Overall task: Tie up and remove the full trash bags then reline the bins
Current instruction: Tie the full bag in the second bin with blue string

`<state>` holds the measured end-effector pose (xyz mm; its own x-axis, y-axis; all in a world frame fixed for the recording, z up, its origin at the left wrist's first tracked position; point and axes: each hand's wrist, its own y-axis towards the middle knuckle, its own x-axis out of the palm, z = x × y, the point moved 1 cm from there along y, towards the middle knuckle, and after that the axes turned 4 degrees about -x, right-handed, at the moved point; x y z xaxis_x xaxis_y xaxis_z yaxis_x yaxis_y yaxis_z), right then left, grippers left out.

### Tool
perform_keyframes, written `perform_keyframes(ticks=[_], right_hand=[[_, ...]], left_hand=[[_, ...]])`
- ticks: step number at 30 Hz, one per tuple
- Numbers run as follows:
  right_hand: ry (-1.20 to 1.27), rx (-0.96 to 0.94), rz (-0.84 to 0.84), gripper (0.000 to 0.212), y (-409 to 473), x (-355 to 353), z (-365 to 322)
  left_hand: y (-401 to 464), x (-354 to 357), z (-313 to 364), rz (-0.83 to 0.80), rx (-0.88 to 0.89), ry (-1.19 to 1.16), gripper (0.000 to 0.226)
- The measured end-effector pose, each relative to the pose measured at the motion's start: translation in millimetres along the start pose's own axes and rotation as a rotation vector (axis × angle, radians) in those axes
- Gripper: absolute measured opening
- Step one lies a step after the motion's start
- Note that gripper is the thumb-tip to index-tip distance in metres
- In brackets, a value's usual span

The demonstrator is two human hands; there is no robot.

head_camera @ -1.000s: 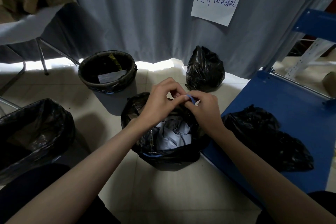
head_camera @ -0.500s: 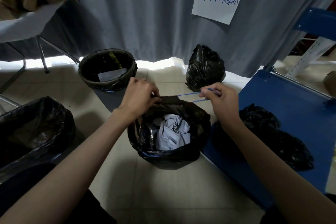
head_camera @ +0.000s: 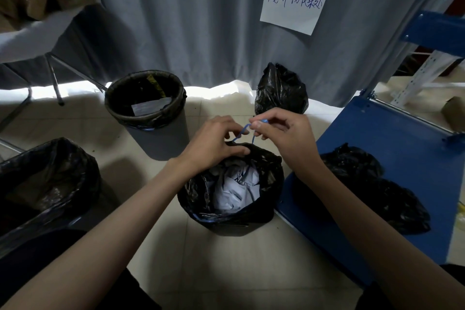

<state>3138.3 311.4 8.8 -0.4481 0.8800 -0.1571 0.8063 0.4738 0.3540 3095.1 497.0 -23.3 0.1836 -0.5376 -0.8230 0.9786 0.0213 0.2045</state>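
Both forearms reach forward over the bin, the hands meeting just above its far rim: the right hand (head_camera: 281,133) pinches the blue drawstring (head_camera: 245,131) between thumb and forefinger, while the left hand (head_camera: 214,145) curls its fingers round the gathered edge of the black trash bag (head_camera: 266,166). The drawstring runs slantwise from the right hand's fingertips down to the bag's rim. The bag sits upright directly beneath the hands, mouth open upward, crumpled white paper (head_camera: 239,191) inside.

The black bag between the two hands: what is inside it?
The black bag holds crumpled white paper. Whatever lies beneath the paper is covered.
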Motion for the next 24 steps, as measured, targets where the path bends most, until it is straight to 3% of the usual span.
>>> perform_keyframes(ticks=[2, 6, 9, 10, 13, 16, 18, 21, 24], right_hand=[[0.02, -0.037, -0.047, 0.011, -1, 4, -4], [0.008, 0.012, -0.107, 0.027, -3, 5, 2], [-0.455, 0.064, -0.126, 0.049, -3, -2, 29], [-0.592, 0.077, -0.151, 0.046, -4, -4, 39], [-0.74, 0.174, -0.219, 0.008, -10, -4, 53], [-0.767, 0.23, -0.217, 0.02, -10, -6, 58], [-0.771, 0.255, -0.201, 0.022, -9, -13, 61], [-0.778, 0.253, -0.162, 0.015, -14, -19, 63], [-0.778, 0.143, -0.09, 0.03, -23, -18, 57]], left_hand=[[0, 7, 6, -0.011, 0.032, -0.12, 0.021], [-2, 11, 9, 0.039, 0.059, -0.172, 0.013], [-1, 8, 5, 0.072, 0.005, -0.189, 0.009], [-1, 7, 4, 0.073, -0.02, -0.197, 0.01], [-1, 3, 5, 0.124, -0.085, -0.224, 0.011], [2, -6, -1, 0.268, -0.252, -0.249, 0.009], [2, -9, -10, 0.261, -0.332, -0.283, 0.009], [-6, -13, -17, 0.182, -0.373, -0.282, 0.016], [-20, -28, -14, 0.24, -0.357, -0.24, 0.05]])
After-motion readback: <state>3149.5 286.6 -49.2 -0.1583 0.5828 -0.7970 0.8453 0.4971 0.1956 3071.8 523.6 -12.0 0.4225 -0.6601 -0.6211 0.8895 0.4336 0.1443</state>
